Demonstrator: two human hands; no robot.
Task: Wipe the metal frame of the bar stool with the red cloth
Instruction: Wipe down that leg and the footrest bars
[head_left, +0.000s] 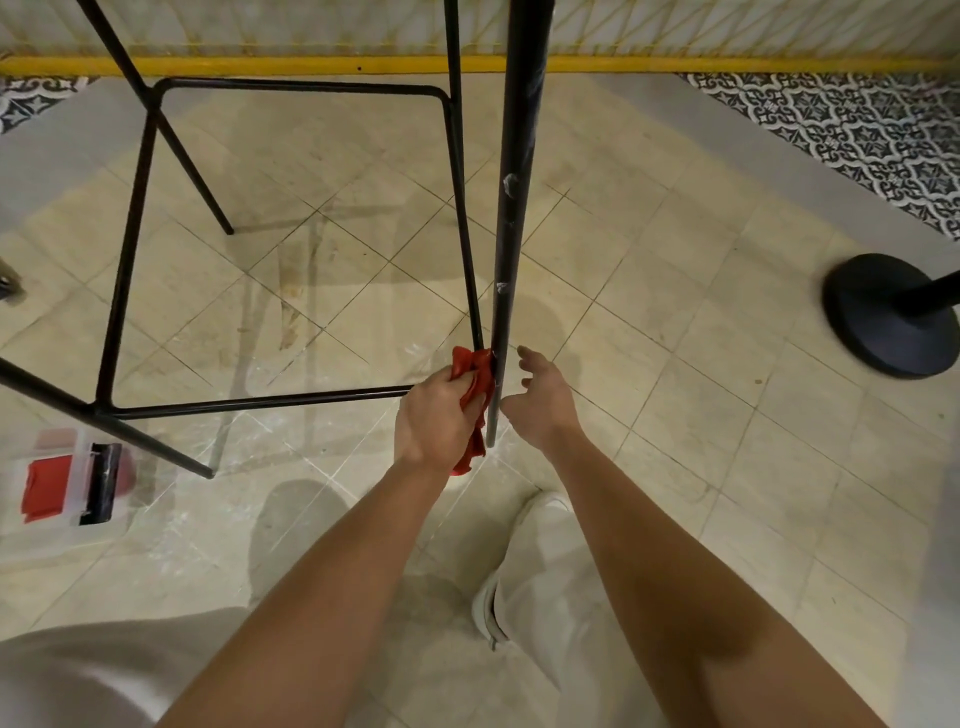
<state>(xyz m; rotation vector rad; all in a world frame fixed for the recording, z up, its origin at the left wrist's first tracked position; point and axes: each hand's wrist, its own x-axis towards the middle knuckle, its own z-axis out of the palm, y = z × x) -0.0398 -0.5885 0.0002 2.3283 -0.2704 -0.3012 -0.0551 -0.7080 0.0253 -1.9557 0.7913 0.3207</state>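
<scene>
The bar stool's black metal frame (291, 87) fills the upper left, with a square footrest rail and slanted legs. Its nearest leg (511, 218) runs down the middle and carries white smudges. My left hand (435, 418) grips the red cloth (475, 382) and presses it against the lower end of that leg, just above the floor. My right hand (545, 397) hovers on the leg's right side, fingers spread, holding nothing and not touching the metal.
A clear plastic box (62, 483) with red cloths and a black piece sits on the beige tiled floor at the left. A black round post base (888, 317) stands at the right. A yellow strip (260, 65) runs along the wall behind. My white shoe (540, 561) is below.
</scene>
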